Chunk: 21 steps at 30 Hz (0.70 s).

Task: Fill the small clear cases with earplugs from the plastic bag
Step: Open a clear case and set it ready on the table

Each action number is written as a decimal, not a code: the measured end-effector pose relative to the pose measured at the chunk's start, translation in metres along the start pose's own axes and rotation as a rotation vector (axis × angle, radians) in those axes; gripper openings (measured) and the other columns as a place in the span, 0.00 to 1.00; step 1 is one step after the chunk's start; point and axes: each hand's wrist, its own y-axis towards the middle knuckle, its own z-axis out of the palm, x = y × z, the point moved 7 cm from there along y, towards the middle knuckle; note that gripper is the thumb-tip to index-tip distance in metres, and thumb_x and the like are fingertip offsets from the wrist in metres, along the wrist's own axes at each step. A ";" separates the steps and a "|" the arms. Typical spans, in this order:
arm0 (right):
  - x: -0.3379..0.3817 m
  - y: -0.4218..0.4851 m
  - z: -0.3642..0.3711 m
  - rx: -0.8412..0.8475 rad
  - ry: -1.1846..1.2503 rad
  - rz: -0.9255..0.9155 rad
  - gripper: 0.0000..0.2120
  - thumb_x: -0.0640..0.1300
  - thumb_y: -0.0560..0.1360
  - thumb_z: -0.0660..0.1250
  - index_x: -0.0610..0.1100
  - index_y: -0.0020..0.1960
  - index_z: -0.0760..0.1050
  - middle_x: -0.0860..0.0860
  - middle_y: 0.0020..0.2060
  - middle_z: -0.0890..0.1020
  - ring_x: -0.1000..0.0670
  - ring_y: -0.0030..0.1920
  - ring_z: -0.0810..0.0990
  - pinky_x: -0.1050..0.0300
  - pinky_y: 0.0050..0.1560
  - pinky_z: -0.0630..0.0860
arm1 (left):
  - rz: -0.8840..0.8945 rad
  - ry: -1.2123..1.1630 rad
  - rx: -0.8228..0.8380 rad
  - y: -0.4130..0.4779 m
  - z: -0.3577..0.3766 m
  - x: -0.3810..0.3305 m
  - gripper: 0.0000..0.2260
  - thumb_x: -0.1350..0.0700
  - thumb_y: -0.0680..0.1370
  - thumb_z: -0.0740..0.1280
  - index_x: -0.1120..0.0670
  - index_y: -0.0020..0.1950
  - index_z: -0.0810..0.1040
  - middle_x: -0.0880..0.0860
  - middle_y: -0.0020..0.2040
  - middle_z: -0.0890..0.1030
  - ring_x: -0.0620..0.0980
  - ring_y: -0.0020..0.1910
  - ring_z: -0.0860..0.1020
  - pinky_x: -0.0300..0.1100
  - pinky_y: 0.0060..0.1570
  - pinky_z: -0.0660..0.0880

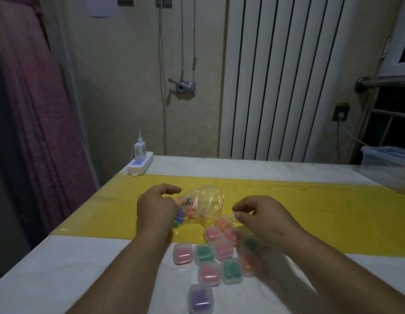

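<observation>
1. Clear plastic, seemingly an empty clear case (235, 217), pinched between thumb and forefinger of right hand (262, 220), just right of the plastic bag (206, 198); outline too faint for certainty. Held raised, probably for loading.
2. Left hand (156, 207) curled over the bag's left end, gripping the film, thumb extended above it; likely steadying the bag against sliding and bunching the earplugs (185, 208) toward one end.
3. Bag lying on its side, red-lined mouth turned toward the right hand, for short reach.
4. Filled cases (205, 252) clustered just nearer than the bag, apparently closed; pink, green and orange. Purple case (200, 300) nearest of all, well apart from the bag. Kept out of the working gap, judged.
5. Yellow strip (310, 207) of table under the bag; power strip (140, 164) beyond the bag, to its left.
</observation>
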 end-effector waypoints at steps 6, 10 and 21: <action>0.016 0.036 0.017 0.051 0.076 0.002 0.08 0.42 0.79 0.64 0.50 0.52 0.81 0.54 0.47 0.84 0.53 0.52 0.80 0.59 0.53 0.75 | -0.007 0.176 -0.021 0.007 0.000 0.010 0.17 0.61 0.73 0.59 0.38 0.41 0.79 0.49 0.56 0.79 0.45 0.44 0.74 0.51 0.48 0.80; 0.026 0.054 0.035 0.063 0.046 -0.022 0.08 0.40 0.78 0.65 0.50 0.46 0.81 0.51 0.48 0.84 0.50 0.50 0.80 0.58 0.50 0.74 | 0.056 0.509 0.033 0.005 0.008 0.008 0.14 0.46 0.80 0.59 0.42 0.63 0.76 0.53 0.61 0.78 0.54 0.59 0.73 0.49 0.59 0.73; 0.061 0.080 0.071 0.143 -0.140 -0.075 0.09 0.36 0.71 0.65 0.43 0.44 0.84 0.48 0.43 0.85 0.47 0.46 0.82 0.57 0.47 0.78 | 0.099 0.742 0.118 0.003 0.018 0.010 0.13 0.46 0.81 0.57 0.46 0.60 0.78 0.50 0.55 0.81 0.54 0.57 0.74 0.48 0.54 0.67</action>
